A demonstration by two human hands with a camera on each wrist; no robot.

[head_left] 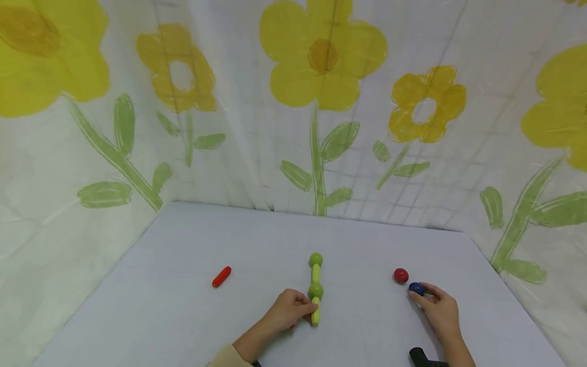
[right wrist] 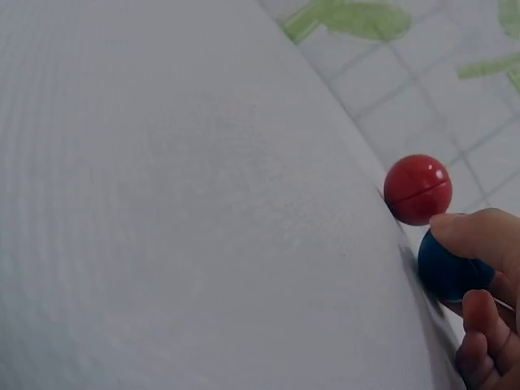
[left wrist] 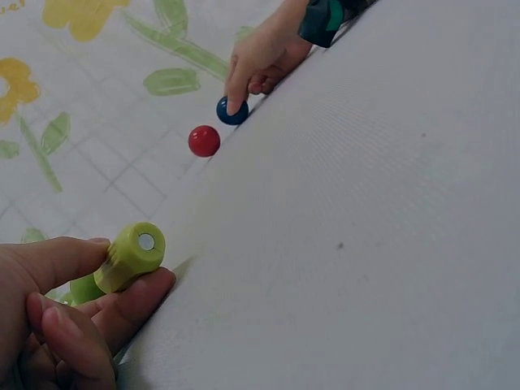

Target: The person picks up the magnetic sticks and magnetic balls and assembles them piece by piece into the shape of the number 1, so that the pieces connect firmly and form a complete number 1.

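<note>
My left hand [head_left: 287, 309] pinches the near green rod [head_left: 316, 317] between thumb and fingers. This rod is the near end of a straight chain: a green ball [head_left: 315, 290], a second green rod [head_left: 316, 273] and another green ball [head_left: 316, 259] follow it away from me. In the left wrist view, the held rod [left wrist: 130, 258] shows a round silvery disc in its end face. Over at the right, my right hand [head_left: 441, 312] holds a blue ball [head_left: 416, 288] between thumb and fingers. A red ball [right wrist: 418, 189] lies just beyond the blue one.
A red rod [head_left: 222, 277] lies on the white tabletop [head_left: 183, 316] left of the chain. A bit of red [head_left: 292, 327] peeks out below my left hand. A black object [head_left: 424, 358] sits by my right forearm. A flower-printed curtain [head_left: 238, 168] closes off the back.
</note>
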